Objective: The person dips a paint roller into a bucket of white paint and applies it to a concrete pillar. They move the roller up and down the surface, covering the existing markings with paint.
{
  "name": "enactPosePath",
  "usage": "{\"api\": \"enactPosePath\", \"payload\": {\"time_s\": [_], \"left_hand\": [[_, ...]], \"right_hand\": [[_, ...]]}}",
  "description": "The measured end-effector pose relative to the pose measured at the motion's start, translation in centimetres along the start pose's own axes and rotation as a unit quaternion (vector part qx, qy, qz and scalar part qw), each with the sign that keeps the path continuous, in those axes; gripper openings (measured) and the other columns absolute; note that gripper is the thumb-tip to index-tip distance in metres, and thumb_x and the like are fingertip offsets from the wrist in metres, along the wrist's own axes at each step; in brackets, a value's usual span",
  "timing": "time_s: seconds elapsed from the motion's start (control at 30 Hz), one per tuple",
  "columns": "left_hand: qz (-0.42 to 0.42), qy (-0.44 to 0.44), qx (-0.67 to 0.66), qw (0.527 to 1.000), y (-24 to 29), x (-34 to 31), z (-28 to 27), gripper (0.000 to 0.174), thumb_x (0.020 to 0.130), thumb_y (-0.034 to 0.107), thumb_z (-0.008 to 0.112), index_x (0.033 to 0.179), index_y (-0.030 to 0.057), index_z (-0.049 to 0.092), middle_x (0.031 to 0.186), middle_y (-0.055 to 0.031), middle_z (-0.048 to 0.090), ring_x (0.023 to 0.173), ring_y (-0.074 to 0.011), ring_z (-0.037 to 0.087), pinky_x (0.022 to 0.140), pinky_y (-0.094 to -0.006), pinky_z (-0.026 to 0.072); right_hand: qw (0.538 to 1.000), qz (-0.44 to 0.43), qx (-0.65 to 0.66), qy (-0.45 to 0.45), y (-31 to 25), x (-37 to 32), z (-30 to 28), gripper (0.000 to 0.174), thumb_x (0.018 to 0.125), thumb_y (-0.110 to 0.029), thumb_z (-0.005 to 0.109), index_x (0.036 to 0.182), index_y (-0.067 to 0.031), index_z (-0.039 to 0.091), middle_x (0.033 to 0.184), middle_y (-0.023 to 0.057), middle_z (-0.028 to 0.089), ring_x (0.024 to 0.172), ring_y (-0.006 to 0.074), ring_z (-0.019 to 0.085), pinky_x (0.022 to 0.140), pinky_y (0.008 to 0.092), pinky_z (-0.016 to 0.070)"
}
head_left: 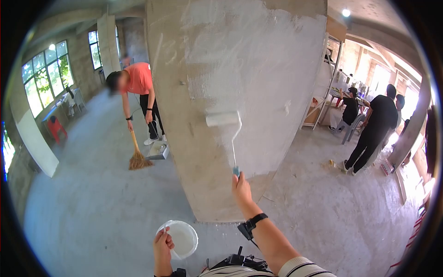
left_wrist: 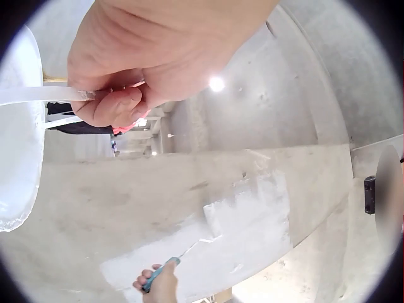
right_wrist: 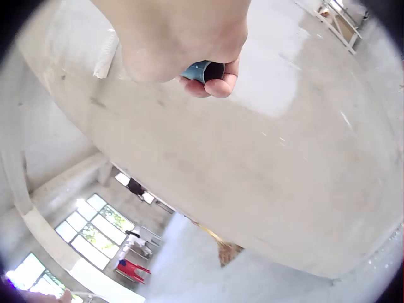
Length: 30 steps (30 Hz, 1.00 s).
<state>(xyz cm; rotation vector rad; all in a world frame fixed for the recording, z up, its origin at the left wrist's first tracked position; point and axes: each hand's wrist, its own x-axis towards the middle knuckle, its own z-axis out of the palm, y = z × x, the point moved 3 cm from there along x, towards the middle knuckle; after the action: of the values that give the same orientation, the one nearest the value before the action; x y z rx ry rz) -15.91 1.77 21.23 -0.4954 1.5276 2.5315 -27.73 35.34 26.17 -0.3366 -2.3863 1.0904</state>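
My right hand (head_left: 242, 190) grips the teal handle (head_left: 236, 171) of a paint roller, its fingers curled round it. The white roller sleeve (head_left: 223, 118) lies against the wall (head_left: 177, 138), at the left border of a patch of white paint (head_left: 267, 83). In the right wrist view the hollow end of the handle (right_wrist: 197, 71) shows between palm and fingers. Low in the head view, my left hand (head_left: 162, 247) holds a white bucket (head_left: 195, 240) by its handle. The left wrist view shows fingers curled round that white strap handle (left_wrist: 44, 95). Pale paint sits inside the bucket.
On the left a person in a coral shirt (head_left: 138, 78) bends with a straw broom (head_left: 138, 159) beside a dustpan (head_left: 159, 151). People in black (head_left: 376, 120) stand and sit at the right, near a shelf rack (head_left: 318, 108). A red stool (head_left: 56, 128) stands far left.
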Motion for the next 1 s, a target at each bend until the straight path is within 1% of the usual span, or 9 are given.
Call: {"api": "enactPosePath", "payload": {"time_s": [0.1,0.37,0.6,0.67,0.7,0.77,0.8,0.87,1.0], "left_hand": [[-0.008,0.017,0.018,1.0,-0.3,0.0,0.3,0.021,0.092,0.012,0.044,0.107,0.0023,0.056,0.062,0.0033,0.037,0.049,-0.0054,0.031,0.045,-0.021,0.0259],[-0.006,0.018,0.032,0.999,-0.8,0.0,0.3,0.021,0.092,0.013,0.046,0.106,0.0022,0.056,0.063,0.0037,0.039,0.05,-0.0049,0.031,0.045,-0.0207,0.0264],[-0.007,0.063,0.023,0.998,-1.1,-0.2,0.7,0.019,0.092,0.013,0.045,0.104,0.0049,0.059,0.061,0.0053,0.038,0.05,-0.004,0.03,0.046,-0.0196,0.0262],[0.003,0.069,0.024,0.997,-0.7,-0.3,1.2,0.019,0.092,0.014,0.046,0.103,0.0054,0.059,0.061,0.0054,0.038,0.05,-0.0039,0.03,0.046,-0.0194,0.026],[0.011,0.071,0.024,0.997,-0.5,-0.4,1.5,0.019,0.092,0.015,0.046,0.103,0.0059,0.059,0.061,0.0056,0.038,0.05,-0.0037,0.03,0.046,-0.0192,0.0259],[0.02,0.085,0.023,0.996,-0.7,-0.2,1.4,0.019,0.092,0.015,0.046,0.103,0.0061,0.059,0.061,0.0058,0.038,0.05,-0.0036,0.03,0.046,-0.0191,0.0258],[0.027,0.091,0.023,0.995,-0.9,-0.3,1.3,0.019,0.092,0.015,0.047,0.103,0.0062,0.059,0.061,0.0059,0.038,0.05,-0.0035,0.03,0.046,-0.019,0.0257],[0.035,0.11,0.016,0.993,-1.0,-0.5,1.4,0.019,0.092,0.015,0.047,0.103,0.0061,0.059,0.062,0.0061,0.038,0.05,-0.0034,0.03,0.046,-0.0191,0.0256],[0.065,0.134,0.009,0.989,-0.7,-0.9,1.8,0.02,0.092,0.016,0.047,0.103,0.0059,0.059,0.062,0.0063,0.037,0.05,-0.0031,0.029,0.046,-0.0191,0.0255]], "right_hand": [[0.997,0.053,-0.022,-0.042,5.0,-3.7,2.3,0.034,0.095,-0.033,0.038,0.106,-0.0009,0.043,0.08,0.0292,0.059,0.076,0.0483,0.056,0.065,0.0529,0.0438],[0.981,0.146,-0.075,-0.104,12.9,-10.8,3.8,0.032,0.094,-0.035,0.037,0.099,-0.0042,0.042,0.08,0.0275,0.06,0.076,0.0482,0.056,0.065,0.0555,0.0431],[0.976,0.16,-0.064,-0.13,16.6,-13.3,3.2,0.035,0.094,-0.038,0.039,0.098,-0.0038,0.044,0.083,0.0283,0.06,0.079,0.0493,0.055,0.066,0.0573,0.0418],[0.985,0.119,-0.061,-0.105,17.5,-13.0,3.3,0.036,0.093,-0.038,0.043,0.094,-0.0028,0.048,0.073,0.0217,0.061,0.066,0.0396,0.06,0.058,0.0486,0.0454],[0.985,0.117,-0.06,-0.113,18.2,-12.9,3.4,0.036,0.093,-0.038,0.043,0.094,-0.0028,0.048,0.073,0.0217,0.061,0.066,0.0396,0.06,0.058,0.0486,0.0454],[0.937,0.236,0.181,-0.184,19.3,-12.6,3.8,0.035,0.093,-0.037,0.046,0.086,-0.0039,0.051,0.063,0.0105,0.056,0.05,0.0206,0.056,0.045,0.0322,0.0417],[0.935,0.235,0.181,-0.194,19.6,-12.4,3.6,0.035,0.093,-0.037,0.046,0.086,-0.0039,0.051,0.063,0.0105,0.056,0.05,0.0206,0.056,0.045,0.0322,0.0417],[0.908,0.259,0.251,-0.215,19.2,-12.0,3.0,0.032,0.093,-0.035,0.048,0.082,-0.0046,0.052,0.056,0.0007,0.047,0.042,0.0075,0.045,0.04,0.0222,0.0344],[0.914,0.248,0.233,-0.221,19.6,-11.8,3.3,0.032,0.093,-0.033,0.046,0.081,-0.0045,0.053,0.053,0.0002,0.046,0.039,0.0093,0.044,0.039,0.0236,0.0354]]}}
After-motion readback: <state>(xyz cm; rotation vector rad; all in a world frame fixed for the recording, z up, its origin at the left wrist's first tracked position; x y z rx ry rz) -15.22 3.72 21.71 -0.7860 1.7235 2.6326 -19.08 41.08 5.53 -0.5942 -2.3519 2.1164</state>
